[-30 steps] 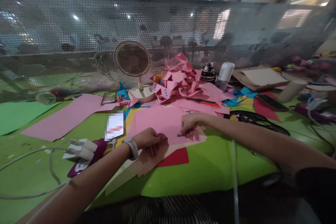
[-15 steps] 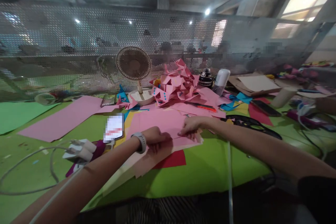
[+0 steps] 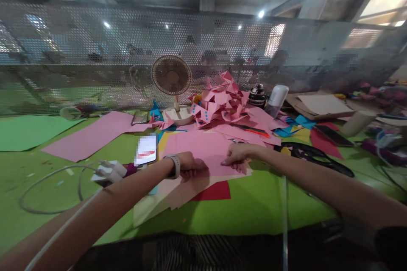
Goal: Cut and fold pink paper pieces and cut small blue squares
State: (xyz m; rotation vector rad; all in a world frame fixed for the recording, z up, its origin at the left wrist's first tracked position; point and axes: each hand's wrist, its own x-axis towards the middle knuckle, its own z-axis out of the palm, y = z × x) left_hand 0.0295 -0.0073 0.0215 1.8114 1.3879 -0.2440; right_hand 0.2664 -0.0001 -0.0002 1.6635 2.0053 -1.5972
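Several pink paper sheets [image 3: 203, 144] lie stacked in front of me, with paler sheets [image 3: 182, 194] and a red sheet [image 3: 216, 191] sticking out beneath. My left hand [image 3: 192, 166], below a pale wristband [image 3: 173, 166], rests on the left part of the top sheet with its fingers curled and thumb pointing right. Opposite it, my right hand [image 3: 238, 155] is closed at the sheet's right side, thumb and forefinger together. Both hands seem to pinch the pink paper, though their curled fingers hide the grip. A small gap separates them.
Behind the stack rises a heap of folded pink paper pieces [image 3: 221, 103], beside a small fan [image 3: 171, 75]. A lit phone [image 3: 146, 150] and white plugs [image 3: 110, 172] with a cable lie left. A black fan-shaped frame [image 3: 314, 156] lies right. Perforated metal screen [image 3: 127, 38] stands behind.
The whole view has shifted, so the scene sits slightly farther right. My hands stay closed over the pink paper in nearly the same pose, and the gap between them looks slightly wider.
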